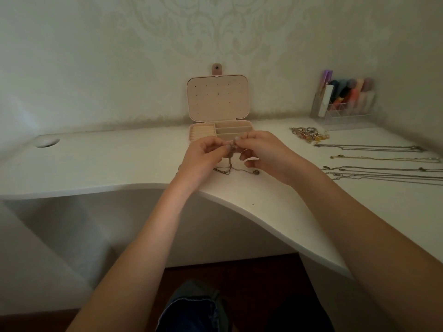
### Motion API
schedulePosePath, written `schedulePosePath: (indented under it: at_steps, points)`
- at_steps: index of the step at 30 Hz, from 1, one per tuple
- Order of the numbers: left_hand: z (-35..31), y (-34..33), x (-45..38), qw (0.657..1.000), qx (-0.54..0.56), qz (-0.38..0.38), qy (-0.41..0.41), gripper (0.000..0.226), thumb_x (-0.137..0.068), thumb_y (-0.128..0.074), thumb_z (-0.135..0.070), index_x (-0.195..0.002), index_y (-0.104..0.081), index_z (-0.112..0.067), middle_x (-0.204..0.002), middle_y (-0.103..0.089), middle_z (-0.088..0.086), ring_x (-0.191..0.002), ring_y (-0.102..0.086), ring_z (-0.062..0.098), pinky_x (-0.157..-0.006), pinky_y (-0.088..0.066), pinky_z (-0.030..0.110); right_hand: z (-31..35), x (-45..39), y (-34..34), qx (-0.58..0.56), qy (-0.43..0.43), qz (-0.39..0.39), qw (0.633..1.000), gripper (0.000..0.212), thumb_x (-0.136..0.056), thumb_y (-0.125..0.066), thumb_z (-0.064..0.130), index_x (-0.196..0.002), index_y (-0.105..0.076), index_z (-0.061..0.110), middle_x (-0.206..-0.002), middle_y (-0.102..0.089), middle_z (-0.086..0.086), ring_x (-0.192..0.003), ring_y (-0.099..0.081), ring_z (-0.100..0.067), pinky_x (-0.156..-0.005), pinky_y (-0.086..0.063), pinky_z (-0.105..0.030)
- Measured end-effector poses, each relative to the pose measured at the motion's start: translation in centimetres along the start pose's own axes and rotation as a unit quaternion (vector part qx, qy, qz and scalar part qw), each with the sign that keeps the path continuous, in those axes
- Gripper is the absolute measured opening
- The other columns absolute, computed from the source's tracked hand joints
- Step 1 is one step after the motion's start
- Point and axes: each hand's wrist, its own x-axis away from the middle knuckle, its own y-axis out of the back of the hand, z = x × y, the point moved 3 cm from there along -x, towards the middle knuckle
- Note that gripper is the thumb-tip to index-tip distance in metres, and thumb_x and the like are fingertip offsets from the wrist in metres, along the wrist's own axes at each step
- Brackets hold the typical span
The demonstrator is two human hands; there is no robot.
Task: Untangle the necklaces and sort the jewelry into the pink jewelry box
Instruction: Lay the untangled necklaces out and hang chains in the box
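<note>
Chain (pixel 230 153), thin and limp, is pinched between the left hand (pixel 206 155) and the right hand (pixel 261 153), its rest lying on the bench (pixel 119 164) under them. Probably light and easily knotted; better to hold it beside the knot.

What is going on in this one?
A person sits at a white desk, and both the left hand and right hand pinch a tangled chain whose loose end trails on the desk. The pink jewelry box stands open behind the hands. Several straightened necklaces lie side by side to the right, beyond them a small heap of jewelry.
</note>
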Motion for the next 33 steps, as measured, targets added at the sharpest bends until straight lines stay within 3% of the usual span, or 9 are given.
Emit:
schedulePosePath:
  at_steps: [5,10,14,18,22,26,29,33]
  points:
    - [0.1,0.2,-0.2,0.999,0.041,0.001,-0.003,0.017,-0.092,-0.054,-0.008,-0.078,-0.055,-0.018,-0.065,-0.068,-0.014,-0.069,-0.064,0.001,-0.067,-0.047,0.016,-0.1,0.0,-0.5,-0.069,-0.015,0.023,0.997,0.017,-0.096,-0.048,0.01,-0.082,-0.059,0.011,-0.074,-0.055,-0.004,-0.062,-0.051,-0.013,-0.058,-0.041,-0.023]
    - [0.6,0.1,-0.5,0.994,0.097,-0.024,0.032,0.017,-0.097,-0.047,-0.009,-0.082,-0.05,-0.016,-0.078,-0.07,-0.003,-0.07,-0.065,0.005,-0.064,-0.049,0.016,-0.7,-0.3,-0.5,0.009,0.002,0.023,1.0,0.024,-0.098,-0.05,0.022,-0.098,-0.063,0.002,-0.074,-0.055,-0.002,-0.06,-0.052,-0.009,-0.059,-0.043,-0.021]
    - [0.8,0.2,-0.6,0.993,0.103,-0.028,0.047,0.018,-0.098,-0.045,-0.009,-0.081,-0.049,-0.014,-0.07,-0.064,-0.001,-0.06,-0.062,0.006,-0.061,-0.049,0.018,-0.5,0.2,-0.3,0.045,0.025,0.025,0.998,0.028,-0.1,-0.046,0.025,-0.08,-0.059,0.011,-0.069,-0.056,0.0,-0.05,-0.053,-0.001,-0.046,-0.039,-0.012]
    - [0.6,0.3,-0.6,0.992,0.11,-0.024,0.051,0.022,-0.095,-0.046,-0.005,-0.075,-0.047,-0.015,-0.058,-0.047,-0.003,-0.053,-0.047,0.01,-0.05,-0.038,0.018,-0.4,-0.1,-0.6,-0.106,-0.013,0.032,0.994,0.021,-0.101,-0.044,0.02,-0.089,-0.057,0.009,-0.072,-0.059,-0.001,-0.064,-0.055,-0.01,-0.056,-0.039,-0.021]
    - [0.4,0.4,-0.5,0.992,0.117,-0.008,0.051,0.02,-0.084,-0.064,-0.004,-0.079,-0.049,-0.017,-0.062,-0.054,-0.003,-0.051,-0.047,0.005,-0.051,-0.036,0.015,-0.3,-0.3,-0.3,-0.195,-0.021,0.026,0.98,0.016,-0.101,-0.042,0.015,-0.092,-0.055,0.01,-0.077,-0.062,-0.003,-0.067,-0.06,-0.011,-0.057,-0.043,-0.019]
    - [0.9,0.7,-0.7,0.989,0.128,-0.06,0.053,0.022,-0.085,-0.058,0.0,-0.082,-0.046,-0.018,-0.073,-0.057,0.008,-0.055,-0.05,0.009,-0.054,-0.038,0.019,-0.6,-0.5,-0.7,-0.18,-0.023,0.034,0.983,0.023,-0.101,-0.042,0.017,-0.08,-0.051,0.013,-0.069,-0.055,-0.001,-0.06,-0.053,-0.011,-0.058,-0.044,-0.02]
    - [0.7,0.5,-0.5,0.991,0.105,-0.081,0.026,0.018,-0.091,-0.056,-0.005,-0.083,-0.044,-0.016,-0.075,-0.06,0.02,-0.063,-0.057,0.017,-0.059,-0.048,0.02,-0.6,-0.7,-0.9,-0.159,-0.014,0.049,0.986,0.025,-0.102,-0.042,0.02,-0.079,-0.049,0.014,-0.064,-0.048,0.001,-0.056,-0.043,-0.009,-0.054,-0.037,-0.019]
    - [0.7,0.8,-0.6,0.979,0.148,-0.13,0.043,0.008,-0.095,-0.054,-0.013,-0.091,-0.047,-0.011,-0.069,-0.066,0.005,-0.062,-0.067,0.014,-0.067,-0.057,0.027,-0.5,-0.8,-0.3,-0.093,0.037,0.014,0.995,0.017,-0.099,-0.049,0.018,-0.083,-0.055,0.014,-0.064,-0.05,0.001,-0.054,-0.043,-0.009,-0.054,-0.037,-0.02]
